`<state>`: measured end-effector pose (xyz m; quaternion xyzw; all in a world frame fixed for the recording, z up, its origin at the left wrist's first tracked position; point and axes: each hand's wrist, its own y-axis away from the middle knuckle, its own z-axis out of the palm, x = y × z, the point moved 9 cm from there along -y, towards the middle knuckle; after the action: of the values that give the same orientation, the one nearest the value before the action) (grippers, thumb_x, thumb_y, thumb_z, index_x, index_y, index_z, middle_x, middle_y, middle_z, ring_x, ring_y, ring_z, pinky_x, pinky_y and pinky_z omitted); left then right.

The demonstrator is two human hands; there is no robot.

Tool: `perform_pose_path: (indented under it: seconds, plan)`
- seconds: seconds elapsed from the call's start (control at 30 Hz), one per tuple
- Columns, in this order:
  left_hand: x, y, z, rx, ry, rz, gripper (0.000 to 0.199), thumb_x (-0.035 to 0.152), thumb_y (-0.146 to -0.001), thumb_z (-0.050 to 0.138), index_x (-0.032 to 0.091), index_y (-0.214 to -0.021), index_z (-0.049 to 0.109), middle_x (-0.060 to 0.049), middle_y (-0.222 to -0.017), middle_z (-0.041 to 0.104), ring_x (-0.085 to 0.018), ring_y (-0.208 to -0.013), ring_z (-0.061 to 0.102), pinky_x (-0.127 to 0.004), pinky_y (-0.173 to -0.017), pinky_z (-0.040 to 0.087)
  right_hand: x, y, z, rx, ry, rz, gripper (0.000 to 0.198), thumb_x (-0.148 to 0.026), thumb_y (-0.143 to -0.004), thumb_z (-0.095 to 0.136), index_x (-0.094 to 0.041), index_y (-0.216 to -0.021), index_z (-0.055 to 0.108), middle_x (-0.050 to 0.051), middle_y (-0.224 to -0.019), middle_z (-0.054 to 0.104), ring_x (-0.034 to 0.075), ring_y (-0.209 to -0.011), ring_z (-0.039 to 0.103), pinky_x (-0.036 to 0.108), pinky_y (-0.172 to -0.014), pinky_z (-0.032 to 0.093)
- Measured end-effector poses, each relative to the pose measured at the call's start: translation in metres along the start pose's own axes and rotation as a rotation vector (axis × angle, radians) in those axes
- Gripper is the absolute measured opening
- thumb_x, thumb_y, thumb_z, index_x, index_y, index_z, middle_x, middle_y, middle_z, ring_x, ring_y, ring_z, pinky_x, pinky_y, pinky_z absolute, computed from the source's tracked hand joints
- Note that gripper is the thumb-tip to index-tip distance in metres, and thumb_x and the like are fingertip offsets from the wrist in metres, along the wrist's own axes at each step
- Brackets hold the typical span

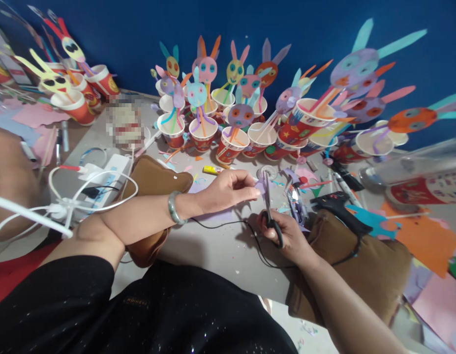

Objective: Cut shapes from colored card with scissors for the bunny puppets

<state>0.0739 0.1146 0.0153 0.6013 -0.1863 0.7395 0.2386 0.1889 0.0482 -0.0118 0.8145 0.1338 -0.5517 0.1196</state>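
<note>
My left hand (228,191) is closed in a pinch on a small piece of purple paper (261,186). Fingers of my right hand (287,236) are wrapped round the black handles of a pair of scissors (267,201). The blades point away from me and meet the paper's right side. Below my left forearm and wrist lies more purple paper (222,216). A yellow glue stick or marker (212,170) lies just beyond my left hand. Past the blade tips sits a roll of clear tape (266,172).
Paper cups (201,136) with rabbit-faced paper figures stand along the blue wall. Brown cushions (353,265) lie either side, a black glue gun (342,212) by the right one. A thin black cord (228,225) crosses the table. White cables (98,189) and another person's arm (10,182) are left.
</note>
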Motion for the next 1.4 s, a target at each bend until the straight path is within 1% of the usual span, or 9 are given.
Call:
perform_pose_path:
  seconds: [0.2, 0.37, 0.63, 0.83, 1.03, 1.4]
  plan:
    - [0.001, 0.0, -0.002, 0.009, -0.015, 0.022, 0.024, 0.028, -0.079, 0.069, 0.016, -0.068, 0.052, 0.003, -0.064, 0.054, -0.007, -0.061, 0.05, -0.023, -0.058, 0.039, -0.003, -0.001, 0.001, -0.005, 0.013, -0.007, 0.066, -0.084, -0.076, 0.052, -0.02, -0.061, 0.05, -0.001, -0.058, 0.049, 0.014, -0.056, 0.042, 0.029, -0.056, 0.035]
    - [0.002, -0.001, -0.003, 0.002, -0.027, 0.023, 0.022, 0.026, -0.079, 0.068, 0.016, -0.068, 0.053, 0.001, -0.065, 0.058, -0.008, -0.063, 0.055, -0.023, -0.059, 0.042, -0.004, -0.001, 0.001, -0.003, 0.013, -0.018, 0.065, -0.083, -0.077, 0.051, -0.02, -0.06, 0.049, -0.001, -0.058, 0.048, 0.014, -0.055, 0.042, 0.029, -0.056, 0.035]
    - [0.004, -0.002, -0.004, 0.003, -0.003, 0.033, 0.02, 0.024, -0.08, 0.066, 0.015, -0.069, 0.053, 0.002, -0.065, 0.06, -0.006, -0.062, 0.056, -0.021, -0.06, 0.044, -0.003, 0.0, 0.0, -0.003, 0.033, -0.006, 0.066, -0.084, -0.077, 0.05, -0.02, -0.059, 0.048, -0.001, -0.058, 0.05, 0.014, -0.056, 0.043, 0.029, -0.057, 0.036]
    - [0.007, -0.002, -0.005, 0.009, -0.02, 0.052, 0.018, 0.023, -0.08, 0.066, 0.016, -0.069, 0.054, 0.001, -0.065, 0.061, -0.007, -0.063, 0.058, -0.022, -0.061, 0.046, -0.002, 0.0, 0.001, -0.007, 0.016, -0.002, 0.066, -0.083, -0.077, 0.051, -0.02, -0.059, 0.048, -0.001, -0.057, 0.049, 0.014, -0.055, 0.042, 0.029, -0.057, 0.035]
    - [0.007, -0.003, -0.008, 0.031, -0.011, 0.048, 0.017, 0.023, -0.078, 0.066, 0.015, -0.069, 0.055, 0.002, -0.064, 0.06, -0.006, -0.061, 0.054, -0.021, -0.059, 0.043, -0.001, 0.0, 0.0, -0.011, 0.035, -0.005, 0.066, -0.083, -0.078, 0.05, -0.02, -0.059, 0.049, -0.001, -0.058, 0.05, 0.014, -0.056, 0.043, 0.029, -0.058, 0.035]
    - [0.008, -0.005, -0.011, 0.038, -0.004, 0.07, 0.016, 0.023, -0.078, 0.067, 0.015, -0.069, 0.055, 0.002, -0.065, 0.06, -0.006, -0.061, 0.053, -0.021, -0.059, 0.042, 0.003, 0.001, 0.0, -0.005, 0.061, 0.019, 0.068, -0.086, -0.077, 0.047, -0.02, -0.059, 0.05, -0.001, -0.057, 0.049, 0.014, -0.057, 0.043, 0.029, -0.059, 0.036]
